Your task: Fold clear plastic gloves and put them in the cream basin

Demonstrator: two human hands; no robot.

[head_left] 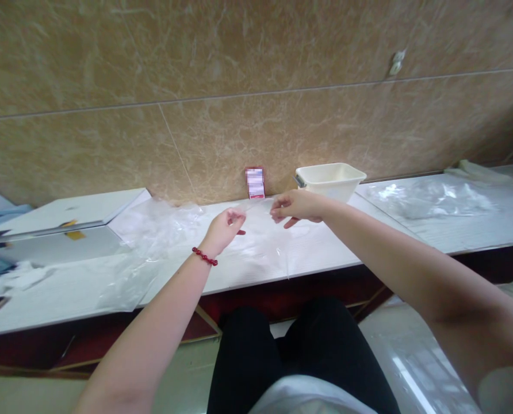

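A clear plastic bag [263, 244] hangs spread between my hands above the white counter, its outline hard to make out. The fingers of my left hand [227, 227] pinch its upper left edge; a red bead bracelet [205, 256] circles that wrist. At the bag's upper right, my right hand [297, 207] has thumb and forefinger closed on the film, with the other fingers loosely curled. Behind the bag, a phone [255, 183] with a lit screen leans upright against the wall. Just beyond my right hand is a cream plastic bin [332, 174].
More clear plastic bags lie heaped on the left [170, 224] and flat on the right [433, 198] of the counter [222, 279]. A white box [67, 224] stands at the far left, near crumpled white material [21, 279]. The tiled wall [217, 138] rises along the back edge.
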